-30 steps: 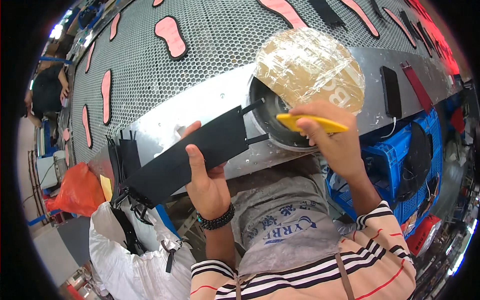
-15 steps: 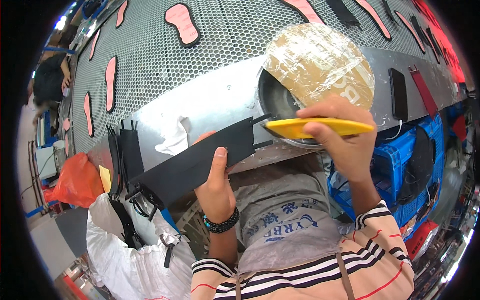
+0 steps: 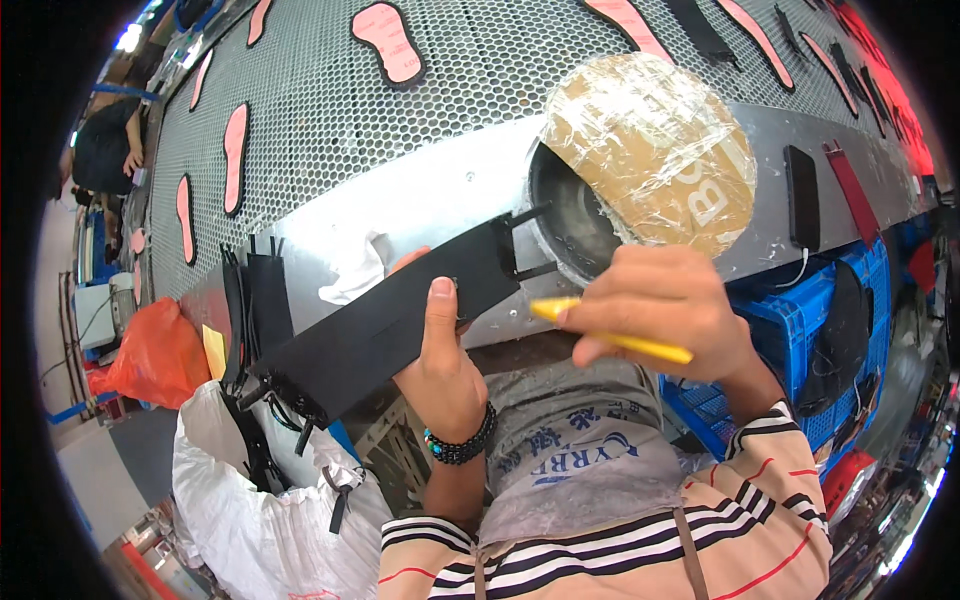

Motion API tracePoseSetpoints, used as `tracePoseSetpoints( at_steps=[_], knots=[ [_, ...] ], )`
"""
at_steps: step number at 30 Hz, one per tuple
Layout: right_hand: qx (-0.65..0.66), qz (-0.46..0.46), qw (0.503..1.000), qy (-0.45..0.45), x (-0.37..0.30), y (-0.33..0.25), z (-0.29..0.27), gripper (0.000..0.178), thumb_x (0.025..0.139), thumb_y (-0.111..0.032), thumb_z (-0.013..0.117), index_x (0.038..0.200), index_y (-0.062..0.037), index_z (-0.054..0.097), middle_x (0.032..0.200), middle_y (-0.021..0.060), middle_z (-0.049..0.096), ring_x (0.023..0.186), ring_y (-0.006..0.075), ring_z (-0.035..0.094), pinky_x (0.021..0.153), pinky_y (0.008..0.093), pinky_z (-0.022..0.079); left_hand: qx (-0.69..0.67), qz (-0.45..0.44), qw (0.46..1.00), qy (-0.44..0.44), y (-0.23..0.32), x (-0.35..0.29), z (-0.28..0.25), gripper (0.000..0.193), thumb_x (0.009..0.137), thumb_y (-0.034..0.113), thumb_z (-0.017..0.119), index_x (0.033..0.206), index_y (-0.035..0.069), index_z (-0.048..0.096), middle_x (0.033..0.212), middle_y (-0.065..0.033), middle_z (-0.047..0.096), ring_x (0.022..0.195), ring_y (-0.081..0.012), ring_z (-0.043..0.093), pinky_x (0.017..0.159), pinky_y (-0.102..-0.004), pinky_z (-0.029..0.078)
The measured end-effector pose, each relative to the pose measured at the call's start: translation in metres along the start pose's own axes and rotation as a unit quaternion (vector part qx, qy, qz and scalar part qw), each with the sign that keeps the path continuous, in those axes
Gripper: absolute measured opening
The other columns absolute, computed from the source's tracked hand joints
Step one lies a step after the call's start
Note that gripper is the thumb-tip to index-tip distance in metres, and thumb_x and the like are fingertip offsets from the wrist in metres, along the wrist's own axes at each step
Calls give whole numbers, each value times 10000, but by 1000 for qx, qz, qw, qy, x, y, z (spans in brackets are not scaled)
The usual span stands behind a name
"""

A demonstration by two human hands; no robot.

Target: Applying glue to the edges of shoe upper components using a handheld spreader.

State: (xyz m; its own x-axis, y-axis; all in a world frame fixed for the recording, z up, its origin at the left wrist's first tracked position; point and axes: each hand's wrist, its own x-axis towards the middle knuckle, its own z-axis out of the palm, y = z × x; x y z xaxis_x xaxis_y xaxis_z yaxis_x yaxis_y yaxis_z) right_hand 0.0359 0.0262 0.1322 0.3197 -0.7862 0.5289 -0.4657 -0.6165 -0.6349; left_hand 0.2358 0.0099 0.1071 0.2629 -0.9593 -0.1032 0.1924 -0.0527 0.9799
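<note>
My left hand [image 3: 441, 365] grips a long, flat black piece [image 3: 365, 335], thumb on top and fingers beneath. Narrow straps stick out from both of its ends, and the lower left end has a shiny black patch. A yellow-handled brush [image 3: 640, 345] is pinched in my right hand [image 3: 665, 315], its tip near the piece's right end but apart from it. The tip is blurred. Just beyond is a round metal pot [image 3: 548, 190], partly covered by a taped cardboard disc [image 3: 660, 140].
Pink-topped insoles [image 3: 388, 45] lie on the mesh conveyor [image 3: 300, 120]. Along the metal ledge are a white crumpled tissue [image 3: 357, 272], black pieces [image 3: 267, 295] and a phone [image 3: 802, 198]. A white sack [image 3: 230, 500] and a blue crate [image 3: 840, 385] flank me. Another person [image 3: 108, 150] is at far left.
My right hand has drawn the brush toward me, away from the straps at the black piece's right end. The left hand still holds the piece, and the view has shifted slightly.
</note>
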Motion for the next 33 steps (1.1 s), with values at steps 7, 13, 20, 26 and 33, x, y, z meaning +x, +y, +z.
tracePoseSetpoints(
  at_steps=[7,13,20,26,33],
  knots=[
    [57,148,967,202,-5,-4,26,113,861,25,685,962,-4,642,949,139,646,807,248,642,688,317,505,-99,0,995,30,-3,1,14,398,954,66,622,1328,-38,533,1306,-177,583,1048,-242,669,707,-347,652],
    [66,93,962,249,3,-11,28,90,877,34,654,956,0,624,936,135,652,796,239,629,690,321,505,-105,-1,994,21,-1,1,16,405,958,68,621,1336,-40,527,1299,-185,581,1048,-253,669,722,-368,660],
    [73,75,951,291,17,-8,28,109,877,44,664,960,1,607,948,140,644,793,256,631,691,333,511,-114,-3,993,-9,6,-1,22,404,961,76,615,1338,-41,528,1267,-181,590,1029,-250,678,729,-357,663],
    [39,121,928,350,23,4,25,92,897,14,660,971,1,607,945,129,635,813,256,627,717,326,508,-99,4,995,-16,5,-4,21,392,958,86,618,1322,-38,541,1235,-180,600,1013,-242,679,729,-352,659],
    [-18,111,944,310,20,0,32,65,920,-5,641,972,-10,604,947,128,633,830,256,632,735,335,514,-102,12,994,-43,12,-3,19,390,956,89,624,1320,-27,546,1210,-169,615,987,-214,681,728,-345,654]
  ],
)
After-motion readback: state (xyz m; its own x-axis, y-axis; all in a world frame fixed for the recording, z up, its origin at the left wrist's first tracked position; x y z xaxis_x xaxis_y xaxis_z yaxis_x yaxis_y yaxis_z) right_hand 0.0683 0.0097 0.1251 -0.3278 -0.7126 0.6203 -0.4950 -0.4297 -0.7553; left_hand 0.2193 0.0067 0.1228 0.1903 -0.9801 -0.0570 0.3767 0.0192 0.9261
